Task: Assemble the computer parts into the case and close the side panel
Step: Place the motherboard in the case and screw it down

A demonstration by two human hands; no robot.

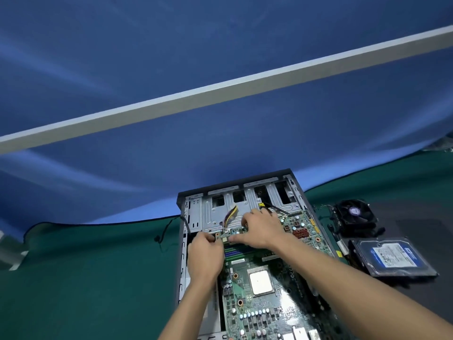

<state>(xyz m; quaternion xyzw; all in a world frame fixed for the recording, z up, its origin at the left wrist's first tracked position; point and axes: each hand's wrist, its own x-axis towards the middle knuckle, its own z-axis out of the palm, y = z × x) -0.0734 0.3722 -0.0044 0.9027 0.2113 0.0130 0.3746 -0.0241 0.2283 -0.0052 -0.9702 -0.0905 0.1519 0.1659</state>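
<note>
An open case (193, 217) is laid flat on the green mat (85, 278) of the tabletop, with its side panel off. A motherboard (259, 303) is seated inside the case, its square processor (260, 282) exposed near the middle and memory slots (235, 253) just beyond it.

The far left corner of the motherboard is pinched by the left hand (204, 256), whose fingers are curled round the board's edge. The far edge of the motherboard is gripped by the right hand (262, 229), with the thumb pressed beneath and the fingers spread over the top. A bundle of coloured wires (230, 214) is seen just beyond the hands, against the metal drive bay (215, 212).

To the right of the case, a cooler fan (354, 214) is set on the mat, and a hard drive (389, 258) is placed nearer, label up. A blue backdrop (122, 57) crossed by a white bar (220, 94) is seen behind.
</note>
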